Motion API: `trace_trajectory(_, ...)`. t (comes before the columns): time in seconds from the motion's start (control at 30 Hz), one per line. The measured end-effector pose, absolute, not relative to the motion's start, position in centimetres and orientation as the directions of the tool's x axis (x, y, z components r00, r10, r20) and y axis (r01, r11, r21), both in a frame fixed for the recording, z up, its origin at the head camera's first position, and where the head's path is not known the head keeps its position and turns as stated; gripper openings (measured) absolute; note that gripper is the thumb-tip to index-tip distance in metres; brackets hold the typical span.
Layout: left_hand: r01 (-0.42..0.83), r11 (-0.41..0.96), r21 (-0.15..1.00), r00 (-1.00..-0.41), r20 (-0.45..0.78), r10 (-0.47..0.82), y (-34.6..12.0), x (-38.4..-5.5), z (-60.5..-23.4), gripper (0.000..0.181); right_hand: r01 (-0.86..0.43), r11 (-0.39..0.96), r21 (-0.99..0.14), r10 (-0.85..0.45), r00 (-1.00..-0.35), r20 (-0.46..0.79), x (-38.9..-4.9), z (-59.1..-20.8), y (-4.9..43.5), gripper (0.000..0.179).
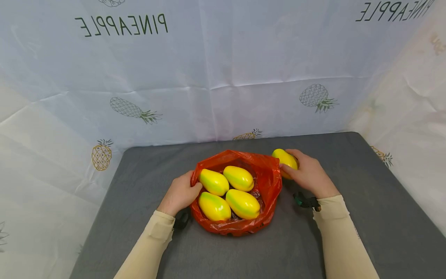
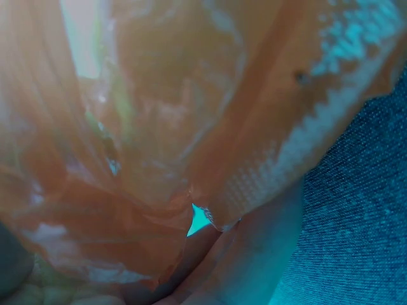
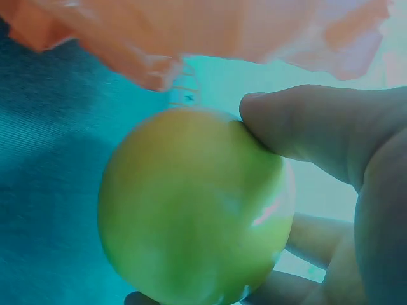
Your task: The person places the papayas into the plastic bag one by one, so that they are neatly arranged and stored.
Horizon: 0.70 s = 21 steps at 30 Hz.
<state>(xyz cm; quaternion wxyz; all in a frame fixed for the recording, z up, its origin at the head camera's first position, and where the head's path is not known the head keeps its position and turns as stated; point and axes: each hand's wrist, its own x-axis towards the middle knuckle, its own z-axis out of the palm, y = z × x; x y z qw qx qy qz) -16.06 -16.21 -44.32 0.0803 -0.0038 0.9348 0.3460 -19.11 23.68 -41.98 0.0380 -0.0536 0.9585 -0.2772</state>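
Observation:
A red plastic bag [image 1: 270, 190] lies on the grey table with its mouth wide open upward. Inside it rest several glossy yellow-green fruits [image 1: 242, 204], oval like mangoes or small papayas. My left hand [image 1: 181, 192] grips the bag's left rim, thumb over the edge; the left wrist view shows the crumpled plastic [image 2: 146, 241] at the fingers. Just outside the bag's right rim, my right hand [image 1: 308, 173] holds another yellow-green fruit [image 3: 191, 210] between thumb and fingers. The thumb lies close to the bag's edge; whether they touch I cannot tell.
Grey cloth covers the table [image 1: 156, 162], whose back corners are rounded. Behind it hangs a pale curtain [image 1: 230, 112] printed with pineapples. A dark wrist strap [image 1: 306, 200] sits on the right wrist, below the hand.

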Motion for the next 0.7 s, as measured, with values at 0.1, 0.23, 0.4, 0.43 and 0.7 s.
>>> trace_trajectory(0.1,-0.059,0.758,0.65,-0.988,-0.148,0.05,-16.2,-16.1,-44.3,0.034,-0.08,0.837,-0.541,-0.111,-0.993,-0.025,-18.6,-40.8,23.8,0.076)
trace_trajectory(0.23,-0.056,0.753,0.656,-0.988,-0.144,0.052,-16.2,-16.0,-44.2,0.032,-0.091,0.826,-0.556,-0.104,-0.995,0.009,-17.8,-39.3,23.7,0.076)
trace_trajectory(0.4,-0.052,0.755,0.653,-0.989,-0.138,0.051,-16.3,-16.0,-44.2,0.031,-0.122,0.824,-0.554,-0.108,-0.992,0.057,-16.7,-37.6,23.5,0.077)
trace_trajectory(0.43,-0.052,0.755,0.654,-0.989,-0.137,0.051,-16.3,-16.0,-44.3,0.031,-0.13,0.824,-0.551,-0.111,-0.991,0.068,-16.5,-37.2,23.4,0.077)
trace_trajectory(0.7,-0.043,0.762,0.646,-0.992,-0.121,0.047,-16.3,-16.0,-44.5,0.03,-0.188,0.807,-0.56,-0.146,-0.982,0.119,-14.8,-34.9,22.3,0.075)
